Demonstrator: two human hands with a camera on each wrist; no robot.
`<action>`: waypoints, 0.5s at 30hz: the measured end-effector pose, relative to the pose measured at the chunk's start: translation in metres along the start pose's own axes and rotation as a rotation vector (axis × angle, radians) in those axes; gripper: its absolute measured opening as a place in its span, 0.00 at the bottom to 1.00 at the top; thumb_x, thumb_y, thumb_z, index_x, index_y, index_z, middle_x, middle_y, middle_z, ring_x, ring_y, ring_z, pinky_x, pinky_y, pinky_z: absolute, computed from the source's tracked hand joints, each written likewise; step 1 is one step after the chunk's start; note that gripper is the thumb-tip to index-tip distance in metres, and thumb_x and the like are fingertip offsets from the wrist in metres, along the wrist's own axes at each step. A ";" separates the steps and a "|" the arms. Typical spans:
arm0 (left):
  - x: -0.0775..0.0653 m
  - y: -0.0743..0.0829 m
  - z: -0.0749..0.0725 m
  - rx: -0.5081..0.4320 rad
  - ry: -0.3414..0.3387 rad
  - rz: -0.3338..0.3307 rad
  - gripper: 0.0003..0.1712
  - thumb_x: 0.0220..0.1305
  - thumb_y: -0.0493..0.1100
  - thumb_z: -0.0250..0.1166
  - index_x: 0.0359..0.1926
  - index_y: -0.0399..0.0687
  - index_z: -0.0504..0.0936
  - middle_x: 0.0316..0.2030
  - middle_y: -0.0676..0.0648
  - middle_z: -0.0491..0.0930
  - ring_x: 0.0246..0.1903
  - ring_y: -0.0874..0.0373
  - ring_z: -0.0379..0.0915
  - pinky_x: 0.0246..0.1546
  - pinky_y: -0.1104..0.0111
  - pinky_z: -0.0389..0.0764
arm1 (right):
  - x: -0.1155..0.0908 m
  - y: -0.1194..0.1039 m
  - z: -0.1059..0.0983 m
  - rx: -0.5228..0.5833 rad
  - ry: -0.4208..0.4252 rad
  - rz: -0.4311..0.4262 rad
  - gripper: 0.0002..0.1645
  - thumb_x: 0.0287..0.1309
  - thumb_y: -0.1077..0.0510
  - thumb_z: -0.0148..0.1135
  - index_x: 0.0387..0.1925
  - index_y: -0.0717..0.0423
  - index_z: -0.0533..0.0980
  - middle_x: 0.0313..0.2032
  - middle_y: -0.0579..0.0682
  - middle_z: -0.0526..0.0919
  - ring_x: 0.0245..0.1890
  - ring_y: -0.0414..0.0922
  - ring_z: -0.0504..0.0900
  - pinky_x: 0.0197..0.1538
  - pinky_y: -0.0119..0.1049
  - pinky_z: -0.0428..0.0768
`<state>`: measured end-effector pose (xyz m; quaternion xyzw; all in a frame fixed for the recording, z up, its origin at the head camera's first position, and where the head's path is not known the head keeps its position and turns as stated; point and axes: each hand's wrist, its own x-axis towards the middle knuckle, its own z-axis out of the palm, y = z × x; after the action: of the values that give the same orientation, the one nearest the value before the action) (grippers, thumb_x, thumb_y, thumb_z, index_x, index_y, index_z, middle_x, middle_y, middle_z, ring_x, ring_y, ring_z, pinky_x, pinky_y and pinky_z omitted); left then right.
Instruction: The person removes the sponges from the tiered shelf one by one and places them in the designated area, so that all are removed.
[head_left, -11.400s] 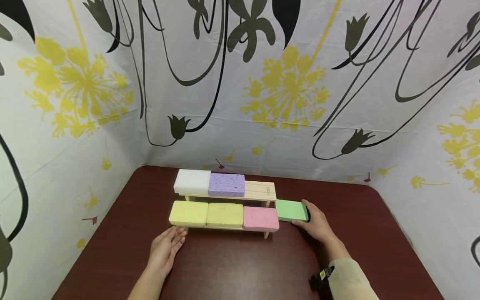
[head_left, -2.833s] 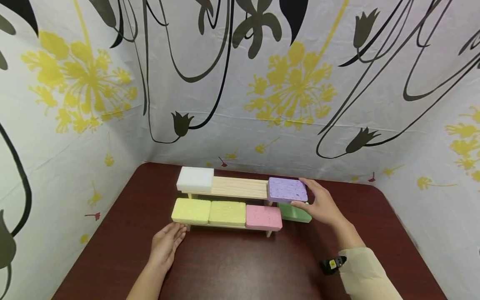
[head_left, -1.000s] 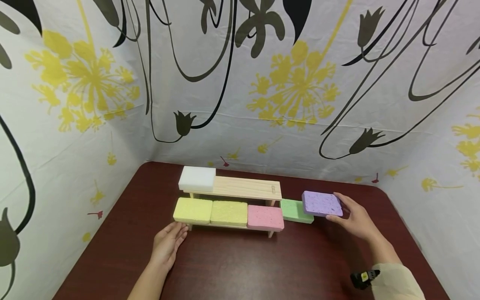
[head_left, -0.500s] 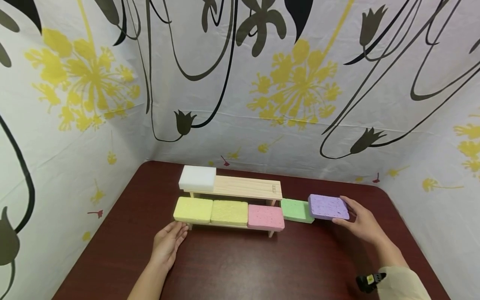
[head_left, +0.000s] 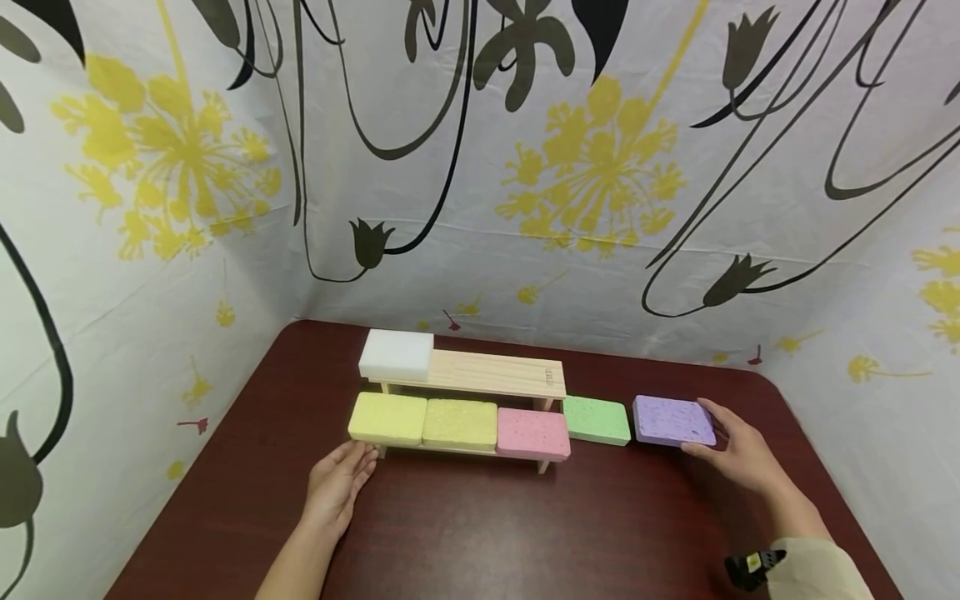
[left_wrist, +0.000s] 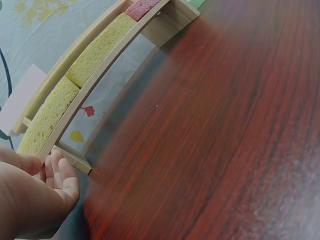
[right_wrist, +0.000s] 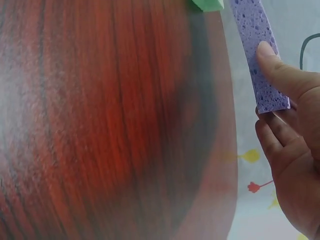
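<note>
My right hand (head_left: 742, 446) grips the right end of a purple sponge (head_left: 672, 421), thumb on the near edge and fingers behind. The sponge lies flat, close over the tabletop, just right of a green sponge (head_left: 597, 419) on the table. In the right wrist view the purple sponge (right_wrist: 257, 55) shows edge-on beneath the thumb. My left hand (head_left: 337, 487) holds the left end of the front wooden shelf (left_wrist: 97, 82), fingers by its leg. Along that shelf sit a light yellow sponge (head_left: 386, 418), a deeper yellow sponge (head_left: 459, 424) and a pink sponge (head_left: 533, 433).
Behind stands a higher wooden shelf (head_left: 495, 372), with a white sponge (head_left: 396, 354) on its left end and bare wood to the right. Both shelves are on a dark red-brown table (head_left: 495, 533). A patterned cloth (head_left: 450, 167) surrounds the table's back and sides.
The purple sponge has left the rear shelf, passed over the green one and come down to its right in my right hand. Earlier that hand was at the green sponge. My left hand stays put.
</note>
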<state>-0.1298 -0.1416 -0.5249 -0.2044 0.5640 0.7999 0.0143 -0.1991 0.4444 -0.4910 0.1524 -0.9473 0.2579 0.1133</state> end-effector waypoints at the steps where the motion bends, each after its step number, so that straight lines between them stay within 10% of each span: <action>1: 0.000 0.000 0.000 0.002 0.000 -0.001 0.28 0.78 0.40 0.55 0.69 0.24 0.63 0.45 0.48 0.82 0.47 0.62 0.80 0.52 0.72 0.82 | 0.000 0.001 0.000 -0.003 0.002 0.002 0.50 0.45 0.60 0.83 0.65 0.74 0.66 0.59 0.75 0.73 0.50 0.70 0.78 0.48 0.04 0.60; 10: 0.000 0.000 0.000 0.008 0.000 -0.006 0.27 0.79 0.40 0.54 0.69 0.25 0.63 0.45 0.48 0.82 0.46 0.62 0.80 0.53 0.72 0.82 | -0.006 0.008 0.007 -0.037 -0.045 0.041 0.50 0.47 0.59 0.81 0.66 0.74 0.64 0.60 0.76 0.71 0.55 0.69 0.75 0.45 0.10 0.60; 15: 0.000 0.000 0.000 0.009 0.004 -0.009 0.27 0.79 0.39 0.54 0.69 0.24 0.63 0.44 0.48 0.82 0.45 0.63 0.80 0.52 0.73 0.82 | -0.007 0.011 0.012 -0.037 -0.064 0.068 0.49 0.51 0.60 0.78 0.67 0.75 0.62 0.61 0.78 0.68 0.59 0.73 0.70 0.55 0.46 0.73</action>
<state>-0.1297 -0.1416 -0.5249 -0.2082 0.5669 0.7968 0.0178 -0.1980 0.4488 -0.5084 0.1263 -0.9597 0.2388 0.0770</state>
